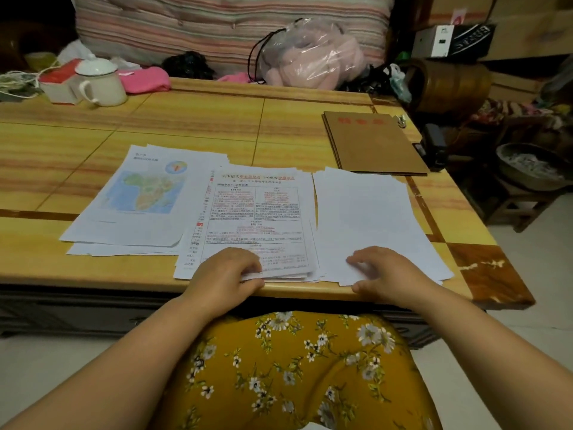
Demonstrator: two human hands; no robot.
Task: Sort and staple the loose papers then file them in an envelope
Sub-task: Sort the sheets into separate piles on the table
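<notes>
Three paper piles lie side by side on the wooden table [217,119]. The left pile shows a map page [136,197]. The middle pile [257,218] carries red and black print. The right pile [369,225] is blank white. My left hand [226,274] pinches the near edge of the middle pile, fingers on top and thumb at the table edge. My right hand [384,271] rests with spread fingers on the near edge of the blank pile, thumb on the table edge. A brown envelope [372,144] lies at the far right, with a black stapler [434,147] beside it.
A white enamel mug [99,82] with a lid stands at the back left next to pink cloth [145,79]. A clear plastic bag [310,54] sits at the back edge. Stools and a basin stand on the floor to the right.
</notes>
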